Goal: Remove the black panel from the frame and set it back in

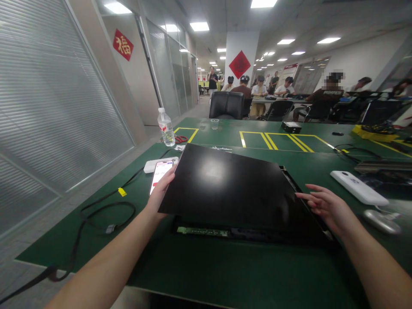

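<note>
A large black flat panel (228,184) is tilted up at its left side over a dark frame (289,234) that lies on the green table (199,266). A thin green circuit strip (201,231) shows along the frame's near edge. My left hand (162,189) grips the panel's left edge and holds it raised. My right hand (326,205) hovers at the panel's right edge with fingers stretched out and apart, holding nothing.
A phone (160,174) with a lit screen and a white power bank (151,165) lie left of the panel. A black cable (106,210), water bottle (166,127), red scissors (180,139), white device (358,187) and mouse (381,221) surround it. Several people sit at far tables.
</note>
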A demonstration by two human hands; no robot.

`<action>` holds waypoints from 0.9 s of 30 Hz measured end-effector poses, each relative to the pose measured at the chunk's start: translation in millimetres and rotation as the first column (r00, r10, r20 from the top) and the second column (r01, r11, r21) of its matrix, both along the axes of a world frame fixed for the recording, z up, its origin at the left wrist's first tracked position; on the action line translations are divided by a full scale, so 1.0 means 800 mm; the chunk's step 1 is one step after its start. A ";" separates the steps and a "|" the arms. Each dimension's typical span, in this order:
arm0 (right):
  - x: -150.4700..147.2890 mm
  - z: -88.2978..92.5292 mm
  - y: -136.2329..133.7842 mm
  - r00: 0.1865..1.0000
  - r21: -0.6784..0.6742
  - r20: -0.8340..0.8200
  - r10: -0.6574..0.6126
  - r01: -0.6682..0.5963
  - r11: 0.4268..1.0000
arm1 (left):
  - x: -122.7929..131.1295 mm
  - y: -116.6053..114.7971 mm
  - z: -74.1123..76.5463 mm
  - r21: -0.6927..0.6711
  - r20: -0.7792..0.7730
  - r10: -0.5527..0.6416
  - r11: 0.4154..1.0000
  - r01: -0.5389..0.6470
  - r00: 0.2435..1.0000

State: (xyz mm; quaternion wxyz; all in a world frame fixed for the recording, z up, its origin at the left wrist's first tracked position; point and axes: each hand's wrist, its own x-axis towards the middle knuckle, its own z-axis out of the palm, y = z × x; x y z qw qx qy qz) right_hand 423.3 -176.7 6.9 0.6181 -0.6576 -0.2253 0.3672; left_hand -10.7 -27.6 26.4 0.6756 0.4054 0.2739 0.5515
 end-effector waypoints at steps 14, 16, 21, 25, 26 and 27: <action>0.019 -0.013 0.003 0.986 -0.083 0.135 -0.100 0.112 0.990 | 0.012 -0.007 -0.013 -0.102 -0.121 -0.102 0.991 0.089 0.987; 0.020 -0.016 0.003 0.984 -0.090 0.144 -0.109 0.123 0.988 | 0.013 -0.007 -0.014 -0.123 -0.132 -0.101 0.989 0.085 0.986; 0.023 -0.020 0.003 0.976 -0.088 0.193 -0.102 0.121 0.989 | 0.016 -0.007 -0.015 -0.141 -0.131 -0.120 0.985 0.101 0.984; 0.023 -0.020 0.003 0.970 -0.106 0.225 -0.093 0.119 0.987 | 0.018 -0.007 -0.017 -0.173 -0.123 -0.127 0.979 0.105 0.984; 0.023 -0.021 0.002 0.969 -0.113 0.231 -0.092 0.120 0.986 | 0.018 -0.007 -0.018 -0.180 -0.122 -0.124 0.978 0.101 0.985; 0.022 -0.021 0.002 0.967 -0.124 0.240 -0.092 0.124 0.985 | 0.019 -0.007 -0.018 -0.185 -0.121 -0.120 0.978 0.097 0.985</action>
